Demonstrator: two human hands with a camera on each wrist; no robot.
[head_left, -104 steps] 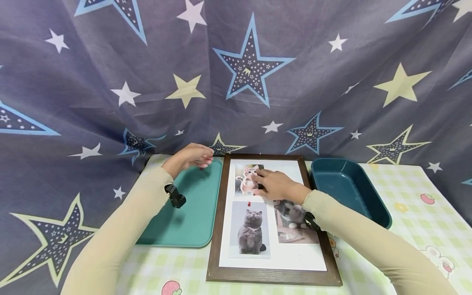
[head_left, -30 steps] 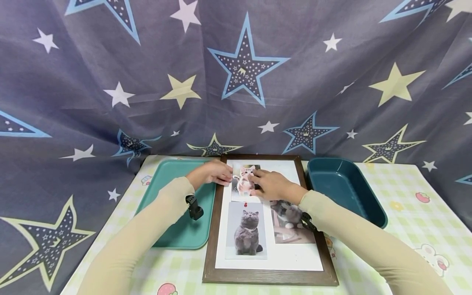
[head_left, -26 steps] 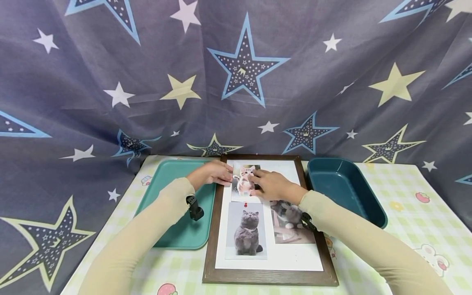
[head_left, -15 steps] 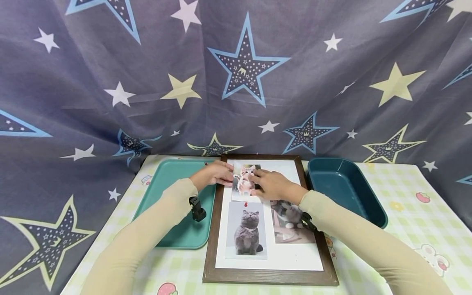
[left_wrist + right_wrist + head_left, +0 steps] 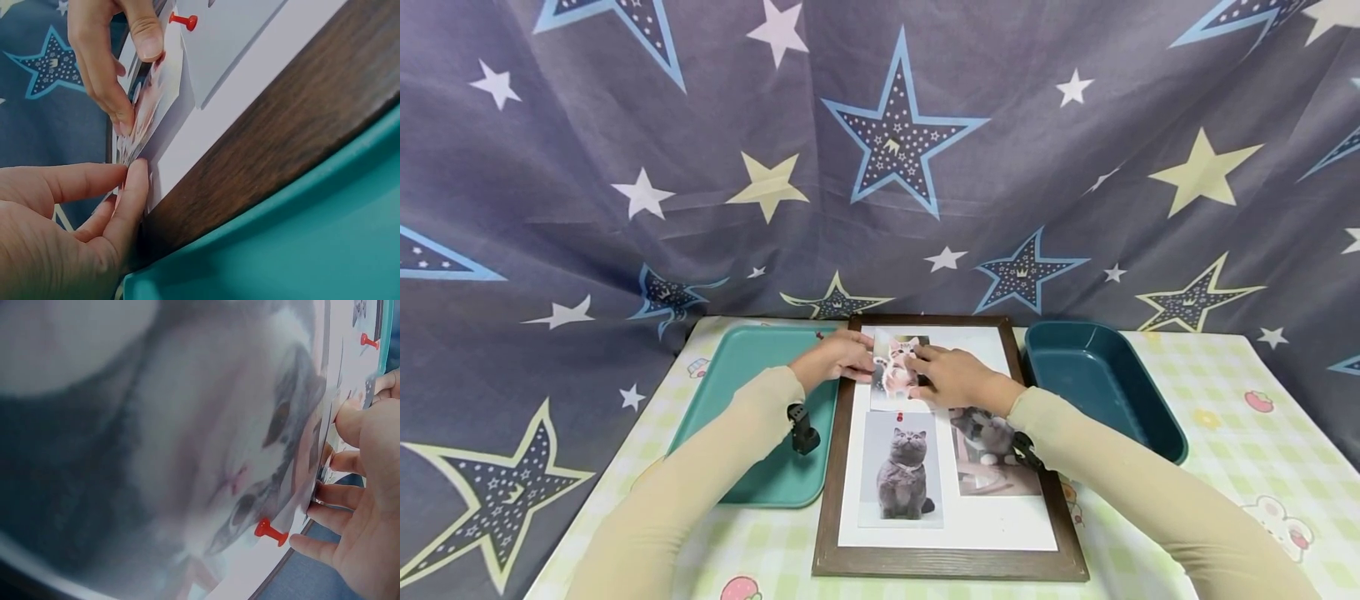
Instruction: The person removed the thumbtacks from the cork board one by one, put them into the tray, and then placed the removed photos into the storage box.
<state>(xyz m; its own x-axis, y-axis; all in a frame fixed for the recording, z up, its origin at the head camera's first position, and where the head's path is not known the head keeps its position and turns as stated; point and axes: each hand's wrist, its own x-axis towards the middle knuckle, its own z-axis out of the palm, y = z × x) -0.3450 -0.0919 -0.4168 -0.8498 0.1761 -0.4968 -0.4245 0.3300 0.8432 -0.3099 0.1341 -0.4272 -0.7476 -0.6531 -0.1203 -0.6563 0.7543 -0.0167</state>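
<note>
A kitten photo (image 5: 889, 392) lies at the upper left of a white board in a brown frame (image 5: 951, 565). My left hand (image 5: 838, 357) pinches the photo's left edge between thumb and finger, as the left wrist view shows; the near edge stands a little off the board there. Fingertips of my right hand (image 5: 958, 377) rest on the photo's right part. Below it lies a grey cat photo (image 5: 904, 475) with a red pushpin (image 5: 185, 22) at its top. Another cat photo (image 5: 996, 475), partly under my right wrist, has its own red pushpin (image 5: 270, 532).
Left of the frame is a flat green tray (image 5: 775, 496), with a small red pin (image 5: 820, 335) near its far edge. A deeper dark teal bin (image 5: 1112, 392) stands on the right. The checked tablecloth (image 5: 1225, 433) meets a star-patterned curtain (image 5: 1052, 167) behind.
From above the tray, my left hand has moved right and down to the kitten photo's left edge. My right hand keeps its place on the photo. The view has shifted slightly.
</note>
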